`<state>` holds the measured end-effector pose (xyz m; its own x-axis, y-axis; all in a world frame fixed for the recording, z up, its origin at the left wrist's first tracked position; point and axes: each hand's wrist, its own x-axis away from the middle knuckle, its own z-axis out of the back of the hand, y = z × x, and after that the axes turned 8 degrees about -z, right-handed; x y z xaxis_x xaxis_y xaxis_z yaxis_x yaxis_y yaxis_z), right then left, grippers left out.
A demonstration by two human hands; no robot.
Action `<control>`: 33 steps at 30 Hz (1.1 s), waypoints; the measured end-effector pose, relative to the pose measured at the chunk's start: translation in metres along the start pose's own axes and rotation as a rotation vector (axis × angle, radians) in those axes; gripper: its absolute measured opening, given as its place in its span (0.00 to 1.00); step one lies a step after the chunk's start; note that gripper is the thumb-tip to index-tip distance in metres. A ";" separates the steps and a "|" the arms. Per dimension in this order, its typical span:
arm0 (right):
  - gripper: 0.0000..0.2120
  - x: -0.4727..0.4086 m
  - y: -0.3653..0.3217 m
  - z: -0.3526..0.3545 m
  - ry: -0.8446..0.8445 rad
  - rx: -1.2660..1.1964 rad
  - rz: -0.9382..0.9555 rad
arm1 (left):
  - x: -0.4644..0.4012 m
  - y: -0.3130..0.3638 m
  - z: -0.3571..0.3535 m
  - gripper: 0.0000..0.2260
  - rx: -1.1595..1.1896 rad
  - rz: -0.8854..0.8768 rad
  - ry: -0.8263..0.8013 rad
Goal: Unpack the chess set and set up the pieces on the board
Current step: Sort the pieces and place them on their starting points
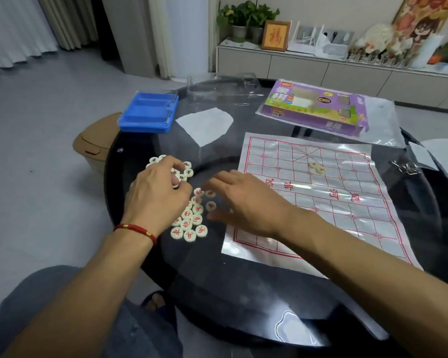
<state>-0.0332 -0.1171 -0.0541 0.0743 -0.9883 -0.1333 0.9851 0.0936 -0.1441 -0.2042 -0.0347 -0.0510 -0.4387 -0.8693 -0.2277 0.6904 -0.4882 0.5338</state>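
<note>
Several round cream chess pieces (189, 223) with red and black characters lie loose on the dark round table (243, 293), left of the plastic board sheet (321, 197) with its red grid. Two pieces (316, 167) sit on the board near its far side. My left hand (158, 192) hovers over the pile with fingers curled, and seems to pinch one piece at the fingertips. My right hand (243, 200) is blurred, its fingers spread and reaching left toward the pieces, holding nothing I can see.
A blue plastic tray (148, 112) sits at the table's far left edge, with a clear lid (217, 89) behind. A purple game box (313, 109) lies at the far right on clear wrap. A white paper (204, 125) lies mid-table. Metal rings (406, 167) lie at right.
</note>
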 end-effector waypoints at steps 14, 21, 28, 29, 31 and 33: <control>0.11 -0.003 0.004 -0.019 0.045 -0.020 0.023 | 0.005 0.002 0.004 0.13 0.001 -0.011 0.006; 0.09 -0.013 0.014 0.001 -0.010 -0.170 -0.026 | 0.006 0.002 0.003 0.12 0.007 -0.012 0.007; 0.08 -0.005 0.127 0.017 0.251 -0.088 -0.529 | 0.006 0.002 0.003 0.13 -0.003 -0.010 0.000; 0.08 -0.002 0.139 0.012 0.226 -0.043 -0.569 | 0.006 0.002 0.002 0.13 -0.016 -0.002 -0.010; 0.07 0.001 0.151 0.004 0.171 0.014 -0.620 | 0.005 0.001 0.002 0.13 -0.045 0.025 -0.026; 0.08 0.001 0.152 0.002 0.157 0.049 -0.649 | 0.004 0.000 0.001 0.12 -0.056 0.047 -0.036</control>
<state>0.1168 -0.1043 -0.0745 -0.5552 -0.8129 -0.1760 0.8288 -0.5230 -0.1991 -0.2061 -0.0382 -0.0512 -0.4250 -0.8884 -0.1733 0.7416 -0.4515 0.4962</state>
